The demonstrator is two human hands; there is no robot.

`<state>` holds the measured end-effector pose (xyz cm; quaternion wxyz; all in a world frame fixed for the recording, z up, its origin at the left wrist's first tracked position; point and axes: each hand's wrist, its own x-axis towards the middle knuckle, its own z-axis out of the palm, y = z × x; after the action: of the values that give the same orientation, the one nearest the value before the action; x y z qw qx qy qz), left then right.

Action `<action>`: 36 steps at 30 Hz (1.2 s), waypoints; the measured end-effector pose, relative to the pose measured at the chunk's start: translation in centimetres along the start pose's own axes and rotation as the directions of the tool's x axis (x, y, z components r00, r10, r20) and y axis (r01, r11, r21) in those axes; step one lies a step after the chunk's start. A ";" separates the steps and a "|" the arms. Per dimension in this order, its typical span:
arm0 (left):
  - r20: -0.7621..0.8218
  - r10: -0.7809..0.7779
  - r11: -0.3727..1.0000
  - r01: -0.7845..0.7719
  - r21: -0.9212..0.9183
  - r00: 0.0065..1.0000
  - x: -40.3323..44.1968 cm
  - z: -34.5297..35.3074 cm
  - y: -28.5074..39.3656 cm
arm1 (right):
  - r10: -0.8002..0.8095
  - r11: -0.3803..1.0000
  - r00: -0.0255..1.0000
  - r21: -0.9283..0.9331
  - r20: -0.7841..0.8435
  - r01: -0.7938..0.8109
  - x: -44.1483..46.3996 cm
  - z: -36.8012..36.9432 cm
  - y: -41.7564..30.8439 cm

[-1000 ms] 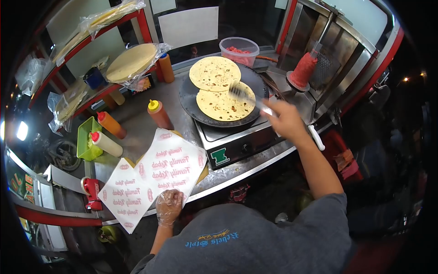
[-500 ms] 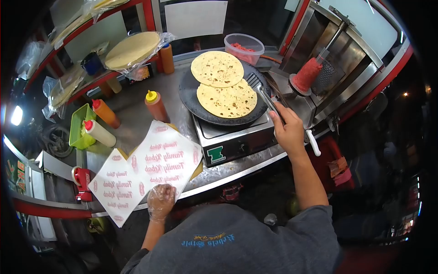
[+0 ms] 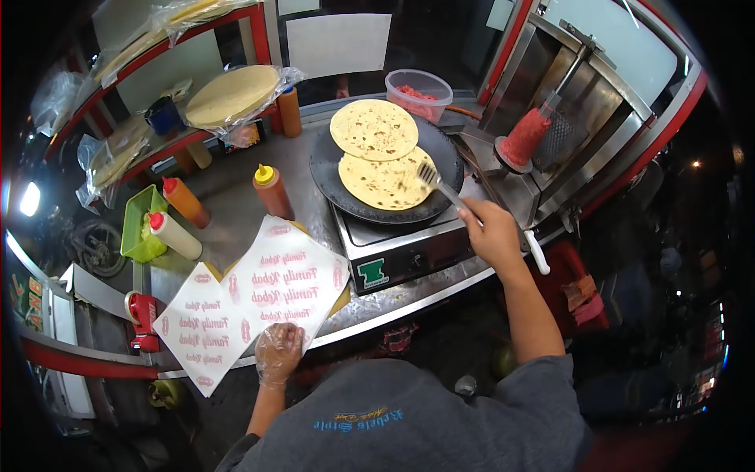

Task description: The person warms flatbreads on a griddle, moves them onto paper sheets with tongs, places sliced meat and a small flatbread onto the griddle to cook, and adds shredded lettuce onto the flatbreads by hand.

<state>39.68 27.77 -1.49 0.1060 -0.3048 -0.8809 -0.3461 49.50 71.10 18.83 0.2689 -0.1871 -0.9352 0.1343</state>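
- Gripping a slotted metal utensil (image 3: 450, 193), my bare right hand (image 3: 491, 230) is at 3 o'clock in the view. My fingers wrap its handle, probably so its length keeps them off the heat.
- The utensil's head reaches from my hand toward 10 o'clock, over the lower flatbread (image 3: 373, 187); blur hides whether it presses down or hovers.
- Toward 12 o'clock, that lower flatbread and an upper flatbread (image 3: 373, 126) lie flat on a round, dark griddle (image 3: 326, 169). Their edges overlap slightly, perhaps because the griddle cannot hold both side by side.
- The griddle sits on a stove (image 3: 409, 263), which likely heats it from below.
- Between 7 and 8 o'clock, my left hand (image 3: 279, 352), in a clear plastic glove, rests at the near edge of the printed paper (image 3: 283, 275). Its fingers are curled; I cannot tell whether they pinch it. The glove probably keeps skin off the food.
- The paper spreads over the counter toward 8 o'clock, one corner overhanging the near edge.
- At 10 o'clock, a yellow-capped bottle (image 3: 273, 197) stands within easy reach, it seems; two red-capped bottles (image 3: 186, 202) are by a green basket (image 3: 135, 228) toward 9.
- At 2 o'clock, red meat (image 3: 525, 140) is on an upright, tilted-looking spit.
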 end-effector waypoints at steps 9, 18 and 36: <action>0.007 -0.028 1.000 0.028 -0.009 1.000 -0.1 0.2 -0.2 | -0.012 0.996 0.990 -0.092 -0.140 -0.001 0.5 -0.8 -0.6; 0.000 -0.024 1.000 0.024 -0.002 1.000 -0.1 0.1 -0.1 | -0.157 0.968 0.985 0.187 -0.073 0.168 -0.6 0.4 -3.4; -0.031 0.011 1.000 -0.011 0.014 0.999 -0.2 0.4 -0.4 | -0.086 0.978 0.990 0.178 -0.111 0.105 2.6 0.0 0.3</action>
<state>39.61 27.66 -2.10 0.1238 -0.3036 -0.8798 -0.3441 47.54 72.48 19.89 0.3390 -0.1231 -0.9116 0.1970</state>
